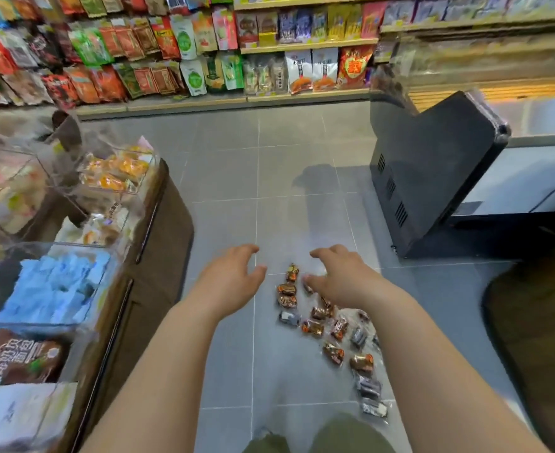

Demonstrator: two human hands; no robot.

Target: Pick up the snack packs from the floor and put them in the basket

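Your snack packs [331,328] lie scattered on the grey tiled floor [223,178], a loose trail running from just below your hands back toward your legs; most are orange-brown wrappers, w/ a few dark/silver ones mixed in and at the near end. Your right hand [338,276] hangs over the far end of that trail, fingers spread wide & curled down, holding nothing; can't tell if the fingertips touch a pack. Your left hand [233,279] is just left of the packs, also spread wide, palm down, empty, apart from them. To your left stands a brown counter [158,256] carrying clear bins [57,282] of wrapped goods. To your right, a dark grey unit [433,171] sits tilted on the floor. Beyond, shelves [308,47] full of bagged snacks line the wall. View's blurry at the edges.
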